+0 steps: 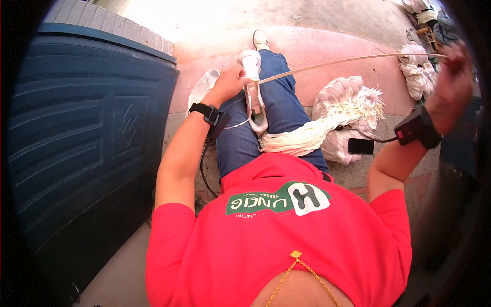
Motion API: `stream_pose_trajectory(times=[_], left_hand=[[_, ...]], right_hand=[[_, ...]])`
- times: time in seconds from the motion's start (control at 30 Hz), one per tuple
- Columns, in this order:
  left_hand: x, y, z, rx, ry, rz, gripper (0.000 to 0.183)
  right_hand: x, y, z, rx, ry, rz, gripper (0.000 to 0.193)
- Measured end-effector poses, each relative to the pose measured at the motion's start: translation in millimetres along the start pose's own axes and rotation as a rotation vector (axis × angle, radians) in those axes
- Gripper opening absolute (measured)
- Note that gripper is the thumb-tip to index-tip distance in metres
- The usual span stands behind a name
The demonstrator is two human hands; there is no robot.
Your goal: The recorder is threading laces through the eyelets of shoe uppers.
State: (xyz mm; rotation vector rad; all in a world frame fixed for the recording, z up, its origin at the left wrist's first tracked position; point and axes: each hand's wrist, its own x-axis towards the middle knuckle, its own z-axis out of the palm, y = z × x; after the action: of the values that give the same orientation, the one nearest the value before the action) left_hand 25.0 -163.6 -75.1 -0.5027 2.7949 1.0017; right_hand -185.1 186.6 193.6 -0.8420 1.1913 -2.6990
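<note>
Between my thighs lies a long white piece [250, 66] with a rounded far end and an oval, loop-like near part. My left hand [229, 84] is closed at its left side, fingers bent against the narrow middle. A thin pale strip [327, 64] runs taut from there, far up to the right. My right hand [454, 66], raised at the right edge and blurred, holds the strip's other end. Across my lap lies a thick bundle of loose pale strips [302, 139], its frayed ends to the right.
A blue panelled door [87, 117] stands close on my left. On the floor at right are bundled white rounded pieces [340, 92], a small black device [360, 146] with a cable, and more white bundles [417, 77]. A whitish bag-like thing [202, 92] lies beside my left leg.
</note>
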Motion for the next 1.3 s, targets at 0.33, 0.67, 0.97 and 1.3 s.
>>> stream_pose_trajectory(times=[0.33,0.67,0.97,1.3], left_hand=[[2,50,5,0.753,0.036,0.386,0.012],[7,35,8,0.770,0.082,0.609,0.011],[23,5,-1,0.463,-0.035,0.593,0.012],[21,29,2,0.229,0.019,0.143,0.016]], right_hand=[[-68,115,67,-0.218,-0.010,0.447,0.028],[-82,125,52,-0.296,-0.132,0.485,0.028],[-85,134,55,-0.343,-0.176,0.538,0.029],[-58,98,49,-0.154,-0.332,0.272,0.025]])
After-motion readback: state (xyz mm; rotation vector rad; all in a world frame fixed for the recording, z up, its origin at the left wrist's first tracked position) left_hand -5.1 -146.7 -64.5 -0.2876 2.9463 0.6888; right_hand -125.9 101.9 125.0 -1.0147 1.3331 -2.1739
